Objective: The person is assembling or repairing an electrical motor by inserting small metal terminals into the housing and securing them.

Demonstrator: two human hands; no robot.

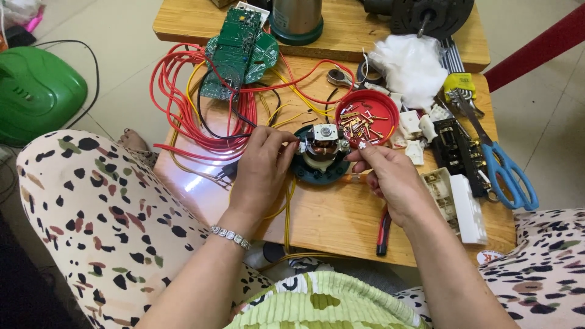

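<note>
- Motor (322, 152), small with copper windings on a dark round base, sits mid-table, near the front edge.
- Your left hand (261, 173) grasps its left side.
- Your right hand (390, 173) pinches a small silvery part (362, 145) just right of it.
- Red lid (367, 117) of brass screws lies just beyond.
- Green circuit board (239, 52) lies far left over red wires (183, 109).
- Blue scissors (503, 170) lie at right.

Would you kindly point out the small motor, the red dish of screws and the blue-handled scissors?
small motor (322, 148), head view, on its copper winding.
red dish (385, 103), head view, on its bare right rim.
blue-handled scissors (510, 176), head view, on the blue handle.
</note>
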